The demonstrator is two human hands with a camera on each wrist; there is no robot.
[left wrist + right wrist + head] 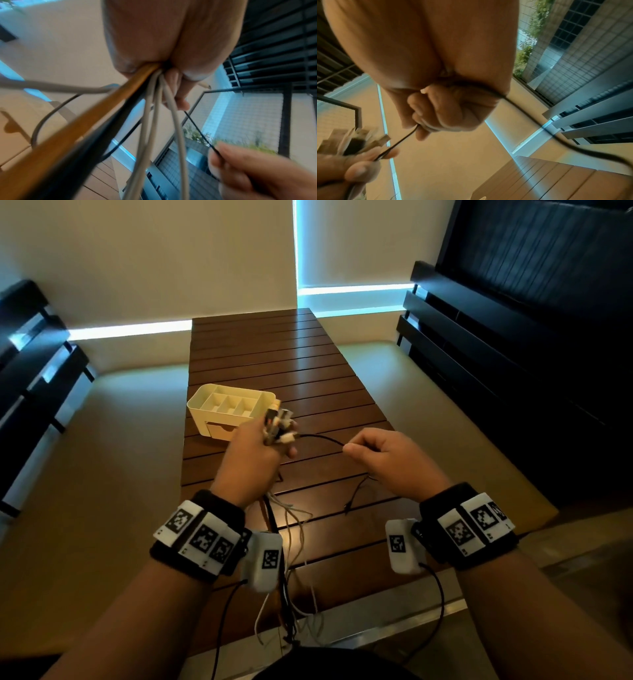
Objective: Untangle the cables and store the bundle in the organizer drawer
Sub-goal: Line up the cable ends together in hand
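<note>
My left hand grips a bundle of cable plugs, held upright above the table. White, black and orange cables hang down from this fist toward the table's near edge. A thin black cable runs from the bundle to my right hand, which pinches it and lets the rest trail out behind. The cream organizer with open top compartments sits just behind the left hand; its drawer at the front looks closed.
The slatted wooden table stretches away from me. Loose cable ends dangle over its near edge. Dark slatted benches stand at the left and right.
</note>
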